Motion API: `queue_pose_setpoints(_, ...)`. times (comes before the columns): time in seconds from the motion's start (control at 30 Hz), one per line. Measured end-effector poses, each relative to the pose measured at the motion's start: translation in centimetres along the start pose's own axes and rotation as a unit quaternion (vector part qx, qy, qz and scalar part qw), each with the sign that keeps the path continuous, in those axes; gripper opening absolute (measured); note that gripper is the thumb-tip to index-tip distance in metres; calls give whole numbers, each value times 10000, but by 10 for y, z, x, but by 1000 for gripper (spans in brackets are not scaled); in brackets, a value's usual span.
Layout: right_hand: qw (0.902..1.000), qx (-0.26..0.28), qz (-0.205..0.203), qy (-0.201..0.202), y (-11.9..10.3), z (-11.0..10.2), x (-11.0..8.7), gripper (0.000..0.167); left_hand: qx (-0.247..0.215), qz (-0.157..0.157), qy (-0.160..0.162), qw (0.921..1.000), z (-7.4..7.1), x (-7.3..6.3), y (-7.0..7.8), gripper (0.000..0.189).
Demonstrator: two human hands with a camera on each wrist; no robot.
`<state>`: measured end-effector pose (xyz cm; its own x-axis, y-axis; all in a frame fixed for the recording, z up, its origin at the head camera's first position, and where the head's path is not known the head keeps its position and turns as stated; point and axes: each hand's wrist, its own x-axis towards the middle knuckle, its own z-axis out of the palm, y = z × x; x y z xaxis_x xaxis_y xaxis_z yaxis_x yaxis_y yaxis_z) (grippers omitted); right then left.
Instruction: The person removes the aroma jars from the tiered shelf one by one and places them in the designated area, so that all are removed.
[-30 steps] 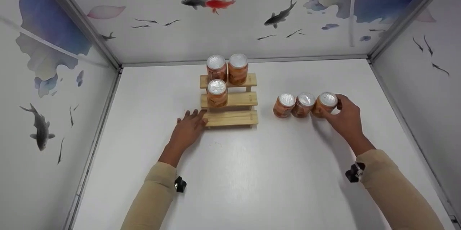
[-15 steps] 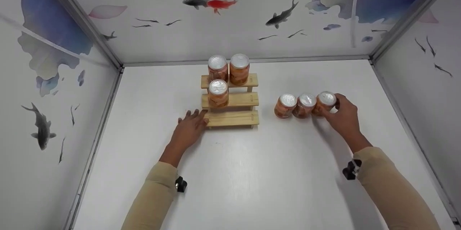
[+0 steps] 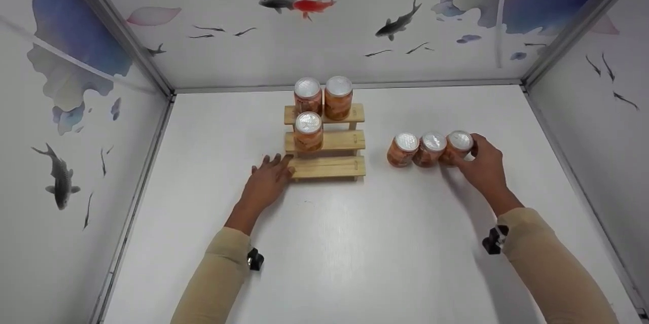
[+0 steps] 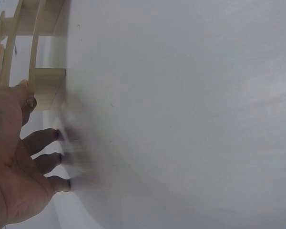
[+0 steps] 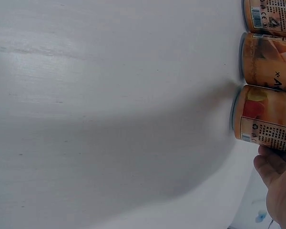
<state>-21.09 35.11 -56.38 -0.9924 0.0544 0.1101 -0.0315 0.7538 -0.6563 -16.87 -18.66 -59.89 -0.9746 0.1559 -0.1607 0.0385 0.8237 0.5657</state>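
Note:
My right hand (image 3: 484,162) grips the rightmost can (image 3: 459,141), an orange-labelled can with a silver top, thumb in front and fingers round its right side. That can stands close beside a middle can (image 3: 431,149) and a left can (image 3: 403,149) in a row on the white table; the right wrist view shows their printed labels. My left hand (image 3: 266,182) holds the left end of the lowest board of a three-step wooden rack (image 3: 329,167) between thumb and forefinger. Its other fingers (image 4: 48,162) are spread, tips down at the table.
Two cans stand on the rack's top step, a left one (image 3: 308,95) and a right one (image 3: 338,98). Another can (image 3: 309,131) sits at the left of the middle step. White panels with painted fish (image 3: 312,5) enclose the table (image 3: 355,253) behind and at both sides.
The right hand has shifted slightly left with the rightmost can, which now stands closer to the middle can. The left hand keeps its place at the rack.

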Motion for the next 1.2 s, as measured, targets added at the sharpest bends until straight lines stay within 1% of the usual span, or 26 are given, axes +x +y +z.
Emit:
queue_pose_setpoints(0.17,9997,-132,-181,132,1,1,0,56,-99,65,16,9999,-1,-1,2,64)
queue_pose_setpoints(0.4,9999,24,-57,-78,0,-2,-1,64,-5,11,17,10000,-1,0,2,64)
queue_pose_setpoints(0.63,9999,-1,-31,-120,-3,-5,-1,60,32,20,-26,10000,-2,-1,2,63)
queue_pose_setpoints(0.7,9999,-18,-31,-103,-5,-7,-1,62,79,29,-25,10000,-2,-1,2,64)
queue_pose_setpoints(0.87,9996,-238,-93,96,-17,-12,3,74,138,50,-7,9999,-2,-1,3,63)
queue_pose_setpoints(0.93,9993,-296,-140,190,-24,-13,5,75,154,54,-2,9999,-1,-1,3,63)
queue_pose_setpoints(1.07,9984,-210,-406,340,-38,-11,8,75,107,52,-14,9999,-2,-1,3,64)
queue_pose_setpoints(1.2,9958,-187,-786,427,-55,-3,12,73,87,68,-25,9999,-2,-2,3,65)
